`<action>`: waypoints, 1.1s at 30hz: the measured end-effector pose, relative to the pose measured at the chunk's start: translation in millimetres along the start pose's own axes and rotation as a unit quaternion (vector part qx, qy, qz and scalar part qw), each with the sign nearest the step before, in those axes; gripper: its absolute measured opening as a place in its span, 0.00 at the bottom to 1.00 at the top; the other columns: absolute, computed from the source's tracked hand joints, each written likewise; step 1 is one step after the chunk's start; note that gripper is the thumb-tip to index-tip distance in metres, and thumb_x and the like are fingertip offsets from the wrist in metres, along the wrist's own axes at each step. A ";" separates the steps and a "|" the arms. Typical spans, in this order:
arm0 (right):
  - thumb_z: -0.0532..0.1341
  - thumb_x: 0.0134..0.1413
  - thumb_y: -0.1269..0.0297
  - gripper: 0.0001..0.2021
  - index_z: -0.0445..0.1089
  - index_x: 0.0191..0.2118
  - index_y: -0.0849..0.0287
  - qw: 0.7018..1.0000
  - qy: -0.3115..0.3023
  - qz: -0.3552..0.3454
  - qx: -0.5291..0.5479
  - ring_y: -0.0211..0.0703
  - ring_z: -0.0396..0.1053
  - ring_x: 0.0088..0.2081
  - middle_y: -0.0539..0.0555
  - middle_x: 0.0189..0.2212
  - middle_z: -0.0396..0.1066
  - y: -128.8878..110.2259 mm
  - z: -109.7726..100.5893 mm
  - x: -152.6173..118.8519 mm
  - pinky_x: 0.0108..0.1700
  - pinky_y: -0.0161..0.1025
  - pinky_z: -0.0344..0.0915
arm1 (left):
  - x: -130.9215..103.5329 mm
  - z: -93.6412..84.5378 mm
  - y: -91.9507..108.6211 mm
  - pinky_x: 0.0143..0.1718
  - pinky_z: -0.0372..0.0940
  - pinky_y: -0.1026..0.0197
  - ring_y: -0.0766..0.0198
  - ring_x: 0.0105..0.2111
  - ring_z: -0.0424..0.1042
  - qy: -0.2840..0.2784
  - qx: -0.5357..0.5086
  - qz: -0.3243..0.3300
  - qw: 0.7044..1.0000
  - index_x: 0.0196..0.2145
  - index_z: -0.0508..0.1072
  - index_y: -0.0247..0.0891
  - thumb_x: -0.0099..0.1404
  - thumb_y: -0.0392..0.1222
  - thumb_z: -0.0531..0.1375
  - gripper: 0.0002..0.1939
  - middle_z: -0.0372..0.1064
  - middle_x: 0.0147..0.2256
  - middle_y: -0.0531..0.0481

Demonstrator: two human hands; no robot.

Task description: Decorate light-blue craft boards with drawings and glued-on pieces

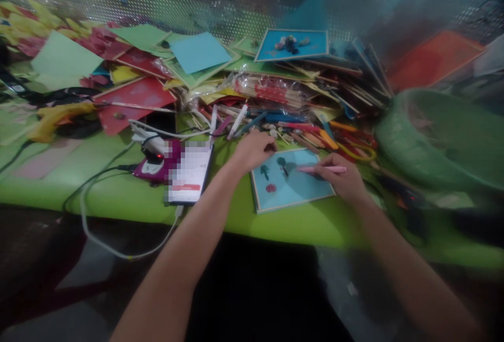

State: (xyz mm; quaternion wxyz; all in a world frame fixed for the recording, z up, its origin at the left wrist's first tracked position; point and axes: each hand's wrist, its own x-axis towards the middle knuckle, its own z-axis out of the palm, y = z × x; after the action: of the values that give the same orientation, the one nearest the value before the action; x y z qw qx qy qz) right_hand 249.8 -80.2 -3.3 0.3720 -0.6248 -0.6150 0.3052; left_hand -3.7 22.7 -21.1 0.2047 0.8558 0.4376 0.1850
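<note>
A light-blue card [303, 187] with a pale frame lies on the green table in front of me. On it are two dark green tree shapes and a pinkish-red round spot. My right hand [340, 176] grips a pink pen [334, 169] over the card's right part, its tip pointing left near the second tree. At the card's upper left corner is my left hand [254, 152], fingers curled inward beside loose pens and small beads. Whatever those fingers may hold is hidden.
Left of my forearm lie a phone [192, 174] and a purple power strip [157, 166] with cables. Behind are a yellow glue gun [59, 116], coloured cards, wrapped sticks [271, 89] and a framed blue picture [315, 42]. A green basin [441, 137] stands right, near orange-handled scissors [354, 142].
</note>
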 end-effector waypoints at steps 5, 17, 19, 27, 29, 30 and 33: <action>0.68 0.52 0.59 0.08 0.74 0.31 0.57 1.000 0.006 0.009 -0.006 0.44 0.73 0.31 0.53 0.27 0.77 2.3 1.3 0.7 0.34 0.39 0.67 | -0.4 0.3 0.0 0.44 0.67 0.54 0.54 0.42 0.74 0.003 0.002 0.000 1.000 0.36 0.81 0.38 0.64 0.34 0.62 0.07 0.80 0.38 0.45; 0.68 0.51 0.59 0.07 0.73 0.29 0.56 1.000 -0.001 0.006 0.011 0.43 0.71 0.29 0.51 0.25 0.76 1.4 -0.5 0.9 0.33 0.39 0.67 | -1.6 -2.5 3.1 0.45 0.68 0.54 0.54 0.43 0.74 -0.002 -0.003 -0.006 1.000 0.36 0.81 0.39 0.63 0.33 0.61 0.08 0.80 0.38 0.46; 0.68 0.50 0.60 0.07 0.73 0.28 0.56 1.000 -0.004 0.007 0.017 0.42 0.71 0.28 0.51 0.25 0.75 1.3 -1.3 0.6 0.33 0.39 0.66 | -1.6 -2.8 3.3 0.46 0.68 0.54 0.54 0.43 0.73 -0.001 -0.001 -0.004 1.000 0.36 0.81 0.39 0.63 0.33 0.61 0.08 0.80 0.39 0.46; 0.68 0.49 0.58 0.09 0.70 0.26 0.55 0.999 -0.008 0.014 0.040 0.42 0.69 0.26 0.50 0.23 0.74 1.5 -3.6 0.2 0.32 0.39 0.65 | -0.4 -2.1 1.8 0.47 0.68 0.52 0.54 0.41 0.74 -0.006 0.005 -0.003 1.000 0.36 0.81 0.39 0.63 0.34 0.62 0.08 0.80 0.38 0.46; 0.68 0.48 0.58 0.09 0.70 0.26 0.55 0.999 0.004 0.015 0.031 0.42 0.69 0.26 0.50 0.22 0.74 0.8 -4.2 -0.4 0.31 0.39 0.65 | 0.0 -1.7 1.0 0.49 0.67 0.51 0.55 0.41 0.74 -0.004 0.006 0.001 1.000 0.36 0.81 0.39 0.63 0.34 0.61 0.08 0.80 0.39 0.46; 0.68 0.48 0.58 0.09 0.70 0.26 0.55 0.999 0.011 0.016 0.026 0.42 0.69 0.26 0.50 0.22 0.73 0.4 -4.5 -0.7 0.31 0.39 0.65 | 0.1 -1.5 0.7 0.49 0.67 0.51 0.55 0.41 0.74 -0.003 0.007 0.002 1.000 0.36 0.81 0.39 0.63 0.34 0.61 0.08 0.80 0.39 0.46; 0.67 0.48 0.59 0.09 0.69 0.25 0.55 0.999 0.027 0.020 0.013 0.42 0.68 0.25 0.50 0.21 0.72 -0.7 -5.4 -1.5 0.30 0.38 0.64 | 0.4 -1.3 0.4 0.50 0.66 0.51 0.54 0.42 0.74 -0.002 0.010 0.004 1.000 0.36 0.81 0.39 0.63 0.34 0.61 0.08 0.80 0.40 0.46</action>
State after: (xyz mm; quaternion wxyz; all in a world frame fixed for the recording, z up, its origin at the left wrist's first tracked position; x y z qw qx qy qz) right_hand 253.9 -82.2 0.1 0.3902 -0.6405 -0.5879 0.3031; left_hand -3.8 23.1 -19.7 0.1965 0.8599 0.4357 0.1793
